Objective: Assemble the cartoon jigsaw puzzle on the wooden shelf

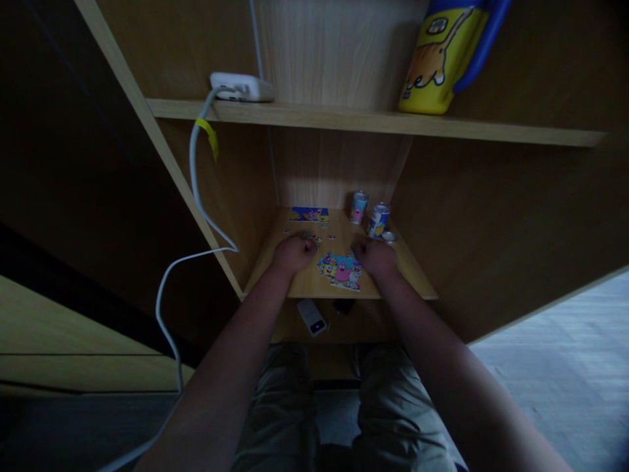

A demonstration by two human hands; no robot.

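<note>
A partly joined jigsaw puzzle (343, 270) with bright cartoon figures lies flat on the lower shelf board, its outline ragged. Left of it my left hand (295, 254) is closed, fingers curled down by the board; whatever they hold, if anything, is too small to make out. My right hand (376, 257) is closed too, at the puzzle's right edge, with a small dark piece at its fingertips. Loose puzzle pieces (312, 236) are scattered beyond the left hand. Farther back lies a picture card (309, 214) with similar cartoon figures.
Two small printed cans (359, 207) (378, 220) stand at the back right, beside a round metal lid (389, 236). Above, a shelf (319, 117) carries a white power strip (240, 87) and a yellow-blue mug (437, 59). A white cable (194, 164) hangs left. Below sits a white device (311, 316).
</note>
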